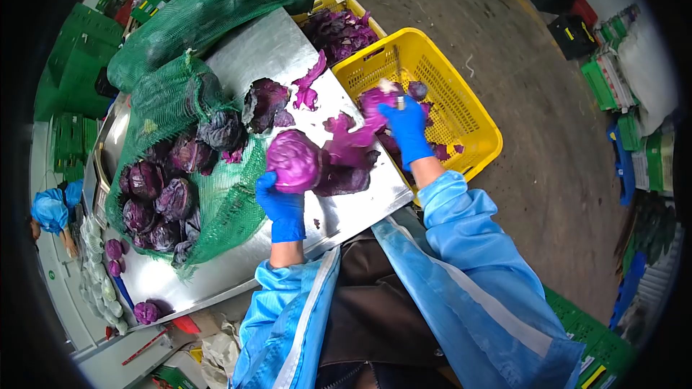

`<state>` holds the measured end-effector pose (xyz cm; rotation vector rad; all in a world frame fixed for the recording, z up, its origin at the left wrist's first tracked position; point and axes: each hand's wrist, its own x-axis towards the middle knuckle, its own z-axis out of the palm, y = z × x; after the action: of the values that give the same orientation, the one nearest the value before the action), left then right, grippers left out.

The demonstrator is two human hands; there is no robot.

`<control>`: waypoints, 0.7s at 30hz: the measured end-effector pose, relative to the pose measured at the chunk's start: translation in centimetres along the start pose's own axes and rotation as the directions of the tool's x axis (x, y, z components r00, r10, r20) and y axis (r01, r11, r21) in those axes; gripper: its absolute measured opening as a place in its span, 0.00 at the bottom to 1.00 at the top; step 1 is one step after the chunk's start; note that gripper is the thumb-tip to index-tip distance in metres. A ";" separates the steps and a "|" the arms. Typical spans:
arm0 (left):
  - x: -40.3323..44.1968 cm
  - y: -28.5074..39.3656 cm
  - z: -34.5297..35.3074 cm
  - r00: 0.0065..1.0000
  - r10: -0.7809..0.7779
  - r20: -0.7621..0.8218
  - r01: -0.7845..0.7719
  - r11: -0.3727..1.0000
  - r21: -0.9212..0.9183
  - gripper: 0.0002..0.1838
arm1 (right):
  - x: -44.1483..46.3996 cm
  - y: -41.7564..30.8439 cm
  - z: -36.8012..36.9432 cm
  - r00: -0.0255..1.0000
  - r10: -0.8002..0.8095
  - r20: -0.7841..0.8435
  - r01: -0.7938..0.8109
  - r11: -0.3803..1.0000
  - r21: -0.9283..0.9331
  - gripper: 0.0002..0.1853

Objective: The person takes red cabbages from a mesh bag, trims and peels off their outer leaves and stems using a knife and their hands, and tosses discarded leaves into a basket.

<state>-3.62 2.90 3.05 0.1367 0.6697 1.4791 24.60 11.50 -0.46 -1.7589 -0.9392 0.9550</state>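
My left hand [280,205], in a blue glove, grips a peeled red cabbage [294,161] from its near left side, over the metal table. My right hand [409,130], also gloved in blue, is closed on loose purple cabbage leaves [375,104] at the near side of a yellow crate [472,119]. A small pale, shiny thing shows at its fingers, too blurred to name. Dark outer leaves [342,179] lie on the table between my hands. Beyond the held cabbage are more torn leaves [265,104].
An opened green net bag [231,202] of several unpeeled red cabbages [175,199] covers the table's left side. A full net bag [209,11] lies behind. Another yellow crate [339,1] holds leaves. Small peeled cabbages [146,312] sit at the left edge. A person in blue [50,209] is far left.
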 end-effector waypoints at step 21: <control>-0.6 -0.4 3.6 0.960 -0.257 -0.114 0.256 0.966 -0.024 0.45 | -9.7 -11.9 0.7 0.795 -0.444 0.412 0.530 0.839 -0.120 0.12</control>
<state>-1.49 3.38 5.96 -0.0433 0.7450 1.2463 17.63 6.81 12.40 -1.4109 -1.7196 0.8634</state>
